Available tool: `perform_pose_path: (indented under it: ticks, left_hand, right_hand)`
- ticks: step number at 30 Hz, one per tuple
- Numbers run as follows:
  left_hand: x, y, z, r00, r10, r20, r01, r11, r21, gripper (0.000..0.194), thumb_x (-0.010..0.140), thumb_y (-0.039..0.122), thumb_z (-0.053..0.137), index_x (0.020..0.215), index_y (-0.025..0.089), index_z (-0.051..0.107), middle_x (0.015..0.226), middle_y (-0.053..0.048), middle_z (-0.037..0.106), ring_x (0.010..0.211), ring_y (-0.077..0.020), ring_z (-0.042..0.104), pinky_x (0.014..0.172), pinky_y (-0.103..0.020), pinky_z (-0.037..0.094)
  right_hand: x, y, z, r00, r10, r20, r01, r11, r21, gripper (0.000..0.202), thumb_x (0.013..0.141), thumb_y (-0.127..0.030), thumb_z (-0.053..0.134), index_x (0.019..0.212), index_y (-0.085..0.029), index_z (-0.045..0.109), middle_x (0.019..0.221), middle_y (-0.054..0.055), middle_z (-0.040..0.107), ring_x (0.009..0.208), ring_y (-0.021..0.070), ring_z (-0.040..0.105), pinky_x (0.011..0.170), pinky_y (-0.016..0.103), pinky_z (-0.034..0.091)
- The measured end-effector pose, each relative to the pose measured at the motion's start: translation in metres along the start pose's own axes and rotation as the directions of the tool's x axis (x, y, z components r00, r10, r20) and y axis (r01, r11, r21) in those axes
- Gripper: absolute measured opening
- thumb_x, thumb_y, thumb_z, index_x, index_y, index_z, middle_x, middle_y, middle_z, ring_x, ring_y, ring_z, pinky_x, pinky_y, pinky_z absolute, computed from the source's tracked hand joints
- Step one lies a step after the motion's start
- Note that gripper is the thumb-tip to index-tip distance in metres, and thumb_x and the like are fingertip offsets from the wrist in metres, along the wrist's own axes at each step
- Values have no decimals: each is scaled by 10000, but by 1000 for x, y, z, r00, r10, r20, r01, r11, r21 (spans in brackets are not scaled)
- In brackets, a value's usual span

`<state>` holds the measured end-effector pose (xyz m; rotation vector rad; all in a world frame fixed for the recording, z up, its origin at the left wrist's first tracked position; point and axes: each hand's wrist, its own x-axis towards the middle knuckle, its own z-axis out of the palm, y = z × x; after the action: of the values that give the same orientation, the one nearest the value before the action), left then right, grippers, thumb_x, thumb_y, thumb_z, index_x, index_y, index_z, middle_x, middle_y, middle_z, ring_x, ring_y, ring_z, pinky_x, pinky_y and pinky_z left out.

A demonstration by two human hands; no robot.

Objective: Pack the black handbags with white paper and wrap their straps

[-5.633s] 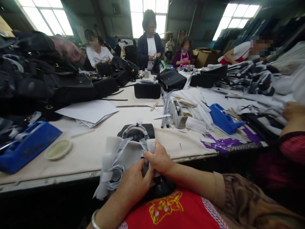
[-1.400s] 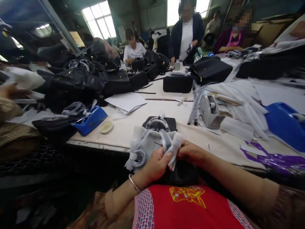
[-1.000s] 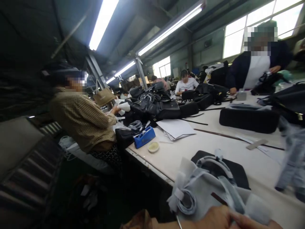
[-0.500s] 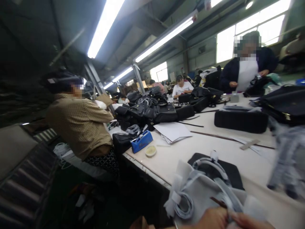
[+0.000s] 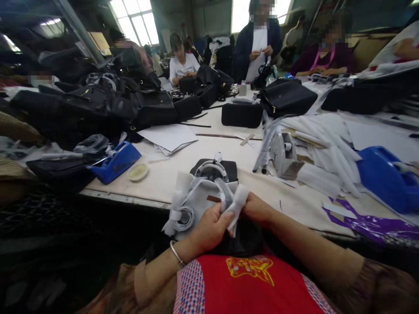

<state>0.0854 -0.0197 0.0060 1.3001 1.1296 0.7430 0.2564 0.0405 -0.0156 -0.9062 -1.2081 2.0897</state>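
A black bag [image 5: 214,168] lies at the table's near edge, its front covered by pale wrapping sheet and its handle wrapped in clear film. My left hand [image 5: 211,224], with a bangle on the wrist, is closed on a wrapped strap [image 5: 225,194] at the bag's near side. Just right of it, my right hand [image 5: 257,209] is closed around the white foam wrap [image 5: 240,198]; its fingertips are partly hidden behind the foam. A coiled, wrapped strap [image 5: 186,218] hangs at the bag's left. A brown tag [image 5: 213,199] shows above my left hand.
Left on the table [image 5: 166,183] are a blue tape dispenser [image 5: 119,161], a round dish [image 5: 138,172], white sheets [image 5: 168,137] and heaped black bags [image 5: 98,102]. Right are a grey dispenser [image 5: 284,155], foam strips [image 5: 327,144], a blue dispenser [image 5: 389,179] and purple plastic [image 5: 363,220]. People work across the table.
The view has swung right and down, showing both forearms and the table's right side. Both hands are now on the wrapped strap and foam at the bag.
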Motion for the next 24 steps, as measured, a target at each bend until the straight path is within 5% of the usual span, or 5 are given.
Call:
perform_pose_path:
  ticks: [5,10,17,21,24]
  left_hand:
    - [0,0,-1,1000,12,11,-12,1000,-13,310,952,464,510,918,160,560,660,11,598,604,-126,531,614,-247,417]
    - [1,-5,0,998,-33,55,41,988,-147,347,928,499,550,861,158,560,631,13,591,563,-106,504,558,-228,374]
    - [-1,-11,-2,985,-134,108,160,944,-289,504,875,576,603,1105,129,643,634,6,613,439,-69,414,415,-210,239]
    - [-7,-9,-5,989,-110,96,136,933,-333,502,865,573,617,1073,119,674,632,-11,627,425,-59,401,407,-207,229]
    - [-9,-9,-6,993,-105,54,117,941,-317,495,858,579,621,1002,108,672,620,-24,642,425,-65,426,404,-204,248]
  right_hand:
    - [7,6,13,999,34,7,-34,984,177,287,755,-345,706,918,-110,683,736,89,719,518,207,661,459,304,548]
    - [4,10,11,998,63,17,-65,959,275,245,736,-329,708,845,-110,699,694,70,702,527,185,651,484,291,560]
    - [4,9,10,993,71,89,-94,956,279,246,719,-317,740,828,-98,714,669,40,668,490,93,547,445,183,448]
    - [5,3,9,989,87,120,-108,978,177,281,769,-374,701,839,-102,712,661,41,655,475,89,505,434,191,396]
    - [-2,-5,-1,993,9,115,-4,999,-50,249,770,-349,736,863,-119,717,684,29,665,538,108,543,515,214,452]
